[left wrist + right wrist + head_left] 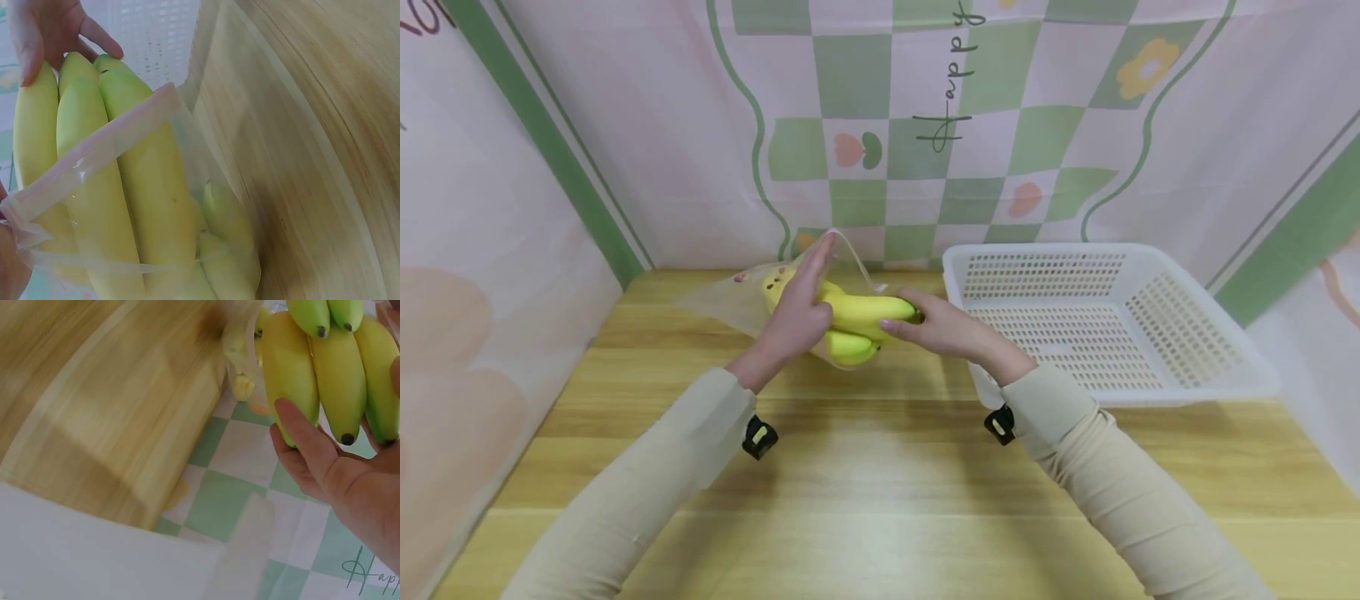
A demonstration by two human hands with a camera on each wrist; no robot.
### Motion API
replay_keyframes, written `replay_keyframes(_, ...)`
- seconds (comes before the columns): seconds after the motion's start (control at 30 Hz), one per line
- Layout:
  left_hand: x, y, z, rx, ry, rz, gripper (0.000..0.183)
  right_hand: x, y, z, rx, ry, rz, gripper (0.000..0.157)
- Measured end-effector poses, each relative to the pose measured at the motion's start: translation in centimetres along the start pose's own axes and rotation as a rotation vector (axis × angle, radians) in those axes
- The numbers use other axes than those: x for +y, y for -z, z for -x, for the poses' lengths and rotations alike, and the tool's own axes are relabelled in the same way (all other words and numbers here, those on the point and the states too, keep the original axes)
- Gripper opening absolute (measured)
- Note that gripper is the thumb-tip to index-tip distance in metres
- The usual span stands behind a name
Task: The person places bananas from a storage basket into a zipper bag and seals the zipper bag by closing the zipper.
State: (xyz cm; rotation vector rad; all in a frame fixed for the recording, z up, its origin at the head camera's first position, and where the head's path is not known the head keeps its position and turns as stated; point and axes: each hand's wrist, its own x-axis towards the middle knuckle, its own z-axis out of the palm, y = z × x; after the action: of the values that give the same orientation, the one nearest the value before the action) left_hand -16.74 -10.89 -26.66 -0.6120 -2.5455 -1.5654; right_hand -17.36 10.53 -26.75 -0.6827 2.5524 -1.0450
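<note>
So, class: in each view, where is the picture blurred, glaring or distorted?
Head view: sharp, but wide-angle bending curves the white perforated plastic basket; soft glare on the pale wooden table. Left wrist view: table streaked with blur; yellow-green bananas veiled by the clear plastic bag. Right wrist view: table blurred, bananas fairly sharp.

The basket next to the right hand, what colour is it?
White, with perforated walls. The plastic basket shows best in the head view, right of the right hand.

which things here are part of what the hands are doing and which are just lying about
In use:
- bananas, gripped by the right hand
- clear plastic bag, its mouth held by the left hand

Lying about:
- white basket, beside the hands
- wooden table
</note>
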Motion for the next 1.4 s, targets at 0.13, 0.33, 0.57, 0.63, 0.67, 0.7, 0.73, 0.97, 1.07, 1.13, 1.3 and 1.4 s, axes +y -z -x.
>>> replay_keyframes(0.13,0.2,0.0,0.0,-0.013,0.001,-0.009,0.094,-0.1,0.0,0.0,0.039,0.017,0.006,0.048)
replay_keyframes(0.33,0.7,-0.4,-0.1,-0.012,-0.015,-0.046,0.093,-0.4,-0.2,-0.3,0.098,0.008,0.015,0.050)
replay_keyframes(0.57,0.8,-0.5,-0.3,-0.020,-0.011,-0.052,0.092,-0.6,-0.3,-0.7,0.137,0.007,-0.017,0.055)
replay_keyframes(0.63,0.8,-0.5,-0.3,-0.023,-0.009,-0.044,0.092,-0.6,-0.4,-0.9,0.138,0.003,-0.017,0.055)
replay_keyframes(0.67,0.8,-0.5,-0.3,-0.023,-0.010,-0.041,0.092,-0.6,-0.4,-0.9,0.138,-0.001,-0.016,0.055)
replay_keyframes(0.7,0.8,-0.5,-0.3,-0.023,-0.011,-0.036,0.092,-0.7,-0.4,-0.9,0.139,-0.004,-0.014,0.055)
replay_keyframes(0.73,0.8,-0.6,-0.4,-0.023,-0.009,-0.025,0.092,-0.7,-0.5,-0.9,0.140,-0.007,-0.012,0.055)
replay_keyframes(0.97,0.8,-0.4,-0.4,-0.067,0.007,-0.032,0.094,-0.9,-0.6,-1.0,0.134,0.018,-0.019,0.051)
replay_keyframes(1.07,0.6,-0.2,-0.4,-0.073,0.015,-0.055,0.095,-1.0,-0.5,-0.9,0.133,0.056,-0.008,0.048)
replay_keyframes(1.13,0.5,-0.1,-0.4,-0.070,0.017,-0.053,0.095,-1.0,-0.4,-0.9,0.143,0.079,0.003,0.047)
replay_keyframes(1.3,0.5,-0.2,-0.5,-0.069,0.026,-0.032,0.096,-1.2,-0.8,-1.3,0.170,0.106,0.036,0.048)
replay_keyframes(1.4,0.6,-0.3,-0.4,-0.065,0.032,-0.032,0.097,-1.4,-1.0,-1.5,0.185,0.090,0.030,0.048)
